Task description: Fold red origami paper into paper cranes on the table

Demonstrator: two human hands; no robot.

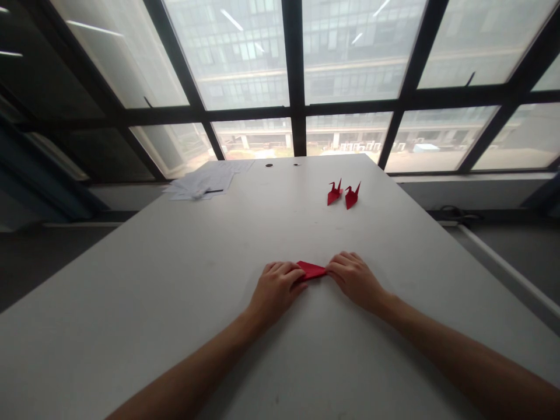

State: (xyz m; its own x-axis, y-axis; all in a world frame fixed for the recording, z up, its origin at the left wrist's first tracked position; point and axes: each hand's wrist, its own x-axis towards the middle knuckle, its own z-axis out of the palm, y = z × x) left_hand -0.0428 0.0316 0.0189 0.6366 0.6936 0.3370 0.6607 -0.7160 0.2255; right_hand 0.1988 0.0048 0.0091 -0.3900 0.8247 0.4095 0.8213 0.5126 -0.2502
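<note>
A folded piece of red paper [312,270] lies low over the white table between my two hands, narrowing to a point on its right side. My left hand [279,287] has its fingers closed on the paper's wide left end and covers part of it. At the right tip, the fingers of my right hand [351,276] pinch the paper. Farther back and to the right stand two finished red paper cranes [335,192], the second crane [352,196] close beside the first, neither touched by a hand.
The white table [196,262] stretches away toward large framed windows [245,52]. Loose white papers [205,179] with a dark pen [214,191] lie at its far left. A round dark hole [269,165] is near the far edge. Cables [459,214] sit beyond the right edge.
</note>
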